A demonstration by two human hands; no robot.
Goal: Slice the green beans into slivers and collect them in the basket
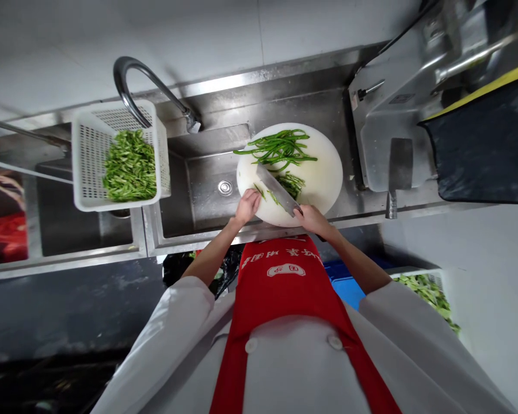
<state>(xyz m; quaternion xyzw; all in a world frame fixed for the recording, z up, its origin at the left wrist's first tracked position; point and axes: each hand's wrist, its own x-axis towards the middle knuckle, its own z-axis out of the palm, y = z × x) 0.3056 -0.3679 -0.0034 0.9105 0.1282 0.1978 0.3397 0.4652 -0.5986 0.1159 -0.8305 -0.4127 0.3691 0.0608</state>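
Note:
My right hand (313, 220) is wrapped round the handle of a cleaver (278, 188). The blade slants up and left over a round white cutting board (328, 172). Just right of the blade is a pile of cut green pieces (292, 184), and a few slivers lie on its left. Long thin green peppers (280, 146), whole, are heaped across the far part of the board. At the board's left edge my left hand (248, 205) has its fingers curled together, close to a thin green sliver (259, 191). Whatever those fingers may hold is too small to make out.
A white perforated basket (78, 161) of cut green pieces stands left, under a curved faucet (127, 95). The sink basin (207, 201) lies beside the board. Another cleaver (400, 164) rests at right, near a dark yellow-edged panel (483, 144). A crate of greens (427, 293) sits low right.

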